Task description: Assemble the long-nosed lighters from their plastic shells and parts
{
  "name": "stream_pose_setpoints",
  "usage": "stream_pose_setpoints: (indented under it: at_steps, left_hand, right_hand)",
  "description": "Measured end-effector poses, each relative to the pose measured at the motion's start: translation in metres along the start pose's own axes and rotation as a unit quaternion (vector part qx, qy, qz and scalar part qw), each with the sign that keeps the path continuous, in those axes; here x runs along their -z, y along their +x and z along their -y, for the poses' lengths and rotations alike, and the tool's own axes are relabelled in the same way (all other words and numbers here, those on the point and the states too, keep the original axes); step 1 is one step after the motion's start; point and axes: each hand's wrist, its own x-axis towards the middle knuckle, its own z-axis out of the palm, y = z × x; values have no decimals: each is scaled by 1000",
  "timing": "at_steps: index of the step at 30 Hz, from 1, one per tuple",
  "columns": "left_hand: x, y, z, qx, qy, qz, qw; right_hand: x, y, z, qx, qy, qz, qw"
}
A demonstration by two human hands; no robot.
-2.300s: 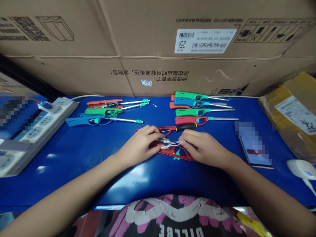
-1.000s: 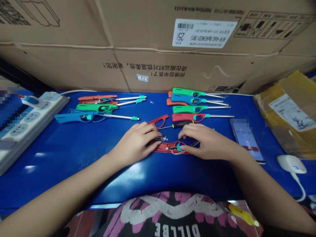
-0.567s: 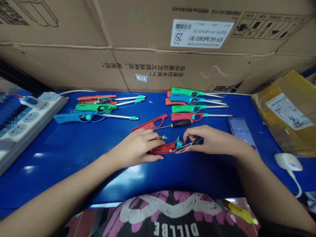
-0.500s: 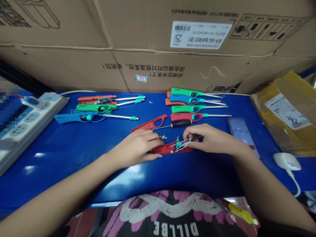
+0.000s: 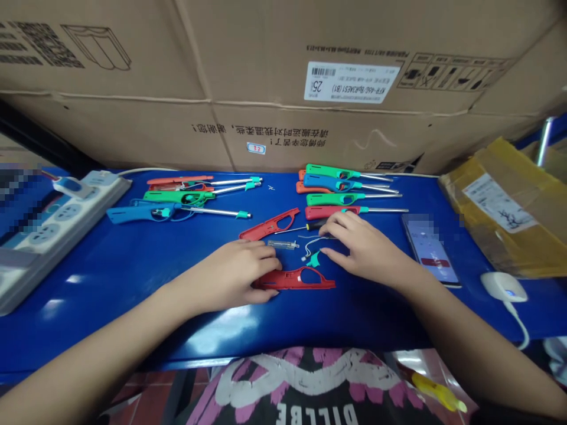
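Note:
A red lighter shell half [image 5: 297,278] lies flat on the blue table [image 5: 133,260], and my left hand [image 5: 237,275] rests on its left end with fingers curled over it. A second red shell half [image 5: 270,224] lies just behind. My right hand [image 5: 361,246] sits to the right of a small teal trigger piece with white wires [image 5: 312,256], fingers bent and touching the table beside it. A small metal tube part [image 5: 282,244] lies loose between the two shells. A black-handled screwdriver [image 5: 310,226] lies partly under my right fingers.
Assembled stick lighters in green, blue and red lie in a group at back right [image 5: 349,192] and another at back left [image 5: 186,198]. A white power strip [image 5: 48,224] sits at left, a phone [image 5: 429,248], a white mouse [image 5: 504,287] and a yellow parcel [image 5: 500,200] at right. Cardboard boxes [image 5: 266,82] wall the back.
My right hand lifted the wired trigger piece out of the red shell and set it on the table behind it. The left hand slid down to the shell's left end.

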Motion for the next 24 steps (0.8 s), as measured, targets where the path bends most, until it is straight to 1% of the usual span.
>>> stream_pose_setpoints:
  at_steps: [2, 6, 8, 10, 11, 13, 16, 19, 22, 24]
  left_hand:
    - [-2, 1, 3, -2, -4, -44, 999]
    - [-8, 7, 13, 16, 11, -163, 986]
    - [-10, 8, 20, 32, 22, -202, 979]
    - [-9, 7, 27, 54, 27, -224, 973]
    - [-7, 5, 31, 63, 30, -220, 973]
    - [-1, 1, 36, 83, 45, -183, 979]
    - [7, -4, 43, 108, 75, -128, 983]
    - [8, -7, 47, 126, 80, -114, 982]
    - [4, -7, 50, 142, 58, -111, 982]
    - [3, -9, 52, 152, 28, -102, 983]
  right_hand:
    - [0, -1, 5, 15, 7, 2, 1000]
    - [-5, -1, 9, 55, 47, 47, 996]
    - [-8, 0, 7, 52, 57, 64, 995]
    - [-10, 0, 4, 41, 67, 77, 994]
    - [-9, 0, 2, 33, 75, 82, 993]
    - [-6, -3, -4, 15, 95, 82, 992]
    - [1, -11, -15, -11, 107, 56, 993]
    - [6, -16, -29, -38, 82, 41, 995]
    - [4, -17, -39, -67, 53, 57, 995]
    - [1, -14, -38, -74, 37, 71, 994]
